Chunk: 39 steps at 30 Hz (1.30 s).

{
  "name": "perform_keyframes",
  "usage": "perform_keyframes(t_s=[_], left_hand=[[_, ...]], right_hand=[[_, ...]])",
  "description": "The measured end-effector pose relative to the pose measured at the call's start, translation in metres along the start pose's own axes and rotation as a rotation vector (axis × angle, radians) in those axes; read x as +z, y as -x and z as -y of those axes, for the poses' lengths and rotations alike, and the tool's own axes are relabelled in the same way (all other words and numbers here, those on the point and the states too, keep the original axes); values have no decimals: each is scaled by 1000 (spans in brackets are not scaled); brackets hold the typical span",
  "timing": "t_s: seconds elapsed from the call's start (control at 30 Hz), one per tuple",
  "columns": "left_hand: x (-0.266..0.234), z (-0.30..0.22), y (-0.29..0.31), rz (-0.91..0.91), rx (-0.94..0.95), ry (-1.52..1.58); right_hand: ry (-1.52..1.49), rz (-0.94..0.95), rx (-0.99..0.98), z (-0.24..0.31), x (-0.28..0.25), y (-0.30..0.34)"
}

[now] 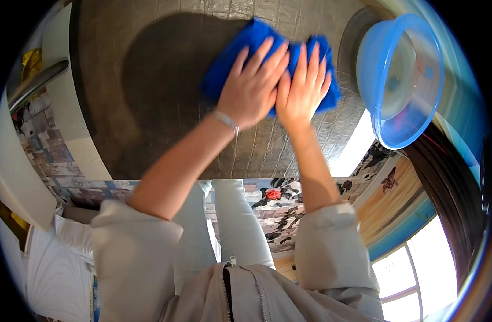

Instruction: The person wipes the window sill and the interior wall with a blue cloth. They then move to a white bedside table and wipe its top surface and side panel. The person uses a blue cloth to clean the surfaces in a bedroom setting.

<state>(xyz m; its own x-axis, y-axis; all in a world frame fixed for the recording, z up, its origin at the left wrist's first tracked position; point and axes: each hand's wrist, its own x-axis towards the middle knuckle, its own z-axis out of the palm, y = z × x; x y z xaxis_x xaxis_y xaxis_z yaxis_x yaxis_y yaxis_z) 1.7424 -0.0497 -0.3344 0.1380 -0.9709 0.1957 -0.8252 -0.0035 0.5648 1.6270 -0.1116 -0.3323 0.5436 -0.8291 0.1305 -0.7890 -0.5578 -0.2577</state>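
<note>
A blue cloth (220,75) lies bunched on a dark grey-brown tabletop (176,134) with a creased, shiny surface. Both my hands press down on it side by side, thumbs close together. My left hand (251,88) rests on the cloth's left part with the fingers stretched and spread, slightly blurred. On its wrist is a thin pale band. My right hand (302,94) lies flat over the right part, fingers extended forward. The palms hide the middle of the cloth. A dark shadow falls on the table to the left of the cloth.
At the table's right edge stands a translucent blue plastic basin (384,80). A curved metal handle (39,85) juts in at the left beside a white panel. Below the near edge is a patterned floor with a red flower shape (273,194). Dark curtain (444,177) and bright window, lower right.
</note>
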Motion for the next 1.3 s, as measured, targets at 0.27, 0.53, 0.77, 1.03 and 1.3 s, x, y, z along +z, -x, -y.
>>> perform_keyframes(t_s=[0.27, 0.53, 0.77, 1.03, 1.3], left_hand=[[9, 61, -162, -107, 130, -206], [27, 26, -130, -167, 64, -138], [34, -57, -15, 72, 52, -77], [58, -131, 90, 283, 142, -153], [71, -130, 94, 295, 151, -139]], right_hand=[[187, -5, -7, -31, 4, -160], [-14, -235, -86, -40, -3, -119], [-14, -76, 175, -50, -16, 37], [65, -31, 252, -70, -37, 196], [185, -115, 533, -61, -22, 204]])
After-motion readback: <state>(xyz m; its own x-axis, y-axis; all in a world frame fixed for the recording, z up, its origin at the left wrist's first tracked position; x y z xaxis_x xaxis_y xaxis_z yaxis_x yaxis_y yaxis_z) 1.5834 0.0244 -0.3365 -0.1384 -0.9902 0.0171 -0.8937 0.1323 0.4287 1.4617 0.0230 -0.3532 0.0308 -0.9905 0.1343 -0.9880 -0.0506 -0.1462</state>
